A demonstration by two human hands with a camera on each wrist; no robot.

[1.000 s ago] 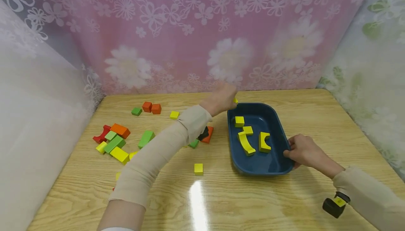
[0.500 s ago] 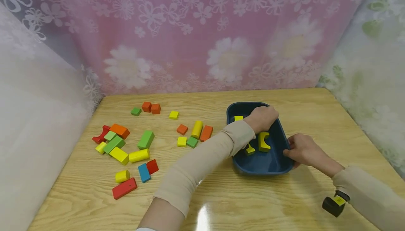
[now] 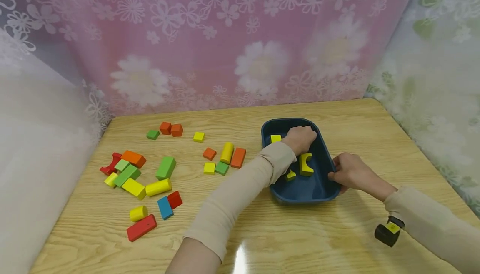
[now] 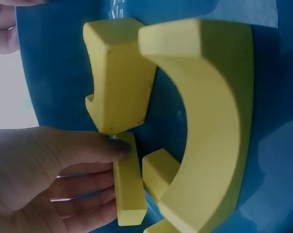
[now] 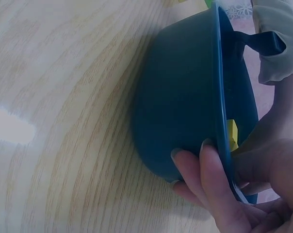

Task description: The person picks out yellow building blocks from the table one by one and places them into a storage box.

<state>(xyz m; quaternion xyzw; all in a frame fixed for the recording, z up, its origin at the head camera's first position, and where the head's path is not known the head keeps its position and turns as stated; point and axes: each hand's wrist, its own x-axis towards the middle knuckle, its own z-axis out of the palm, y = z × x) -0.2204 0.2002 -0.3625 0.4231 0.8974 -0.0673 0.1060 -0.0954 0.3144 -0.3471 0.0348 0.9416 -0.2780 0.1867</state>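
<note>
Behind the table (image 3: 300,240): pink cloth (image 3: 210,57) printed with white flowers.
Tabletop: wood-grained, bearing the blue tray (image 3: 305,192) and, to its left, loose blocks (image 3: 166,168) in red, orange, green, yellow and blue.
Tray: holds several yellow pieces.
Left hand (image 3: 300,139): inside the tray, thumb and fingers pinched on a slim yellow block (image 4: 129,189).
Right hand (image 3: 352,170): clamped on the tray's near right rim, thumb inside, fingers outside.
Curved yellow block (image 4: 209,111): on the tray floor, mostly hidden by the left sleeve (image 3: 240,199) in the head view.
Notched yellow block (image 3: 304,167): toward the right hand.
Slim block: in the tray, one end at the notched piece; cannot tell whether they touch.
Yellow cube (image 3: 276,138): near the tray's far left corner.
</note>
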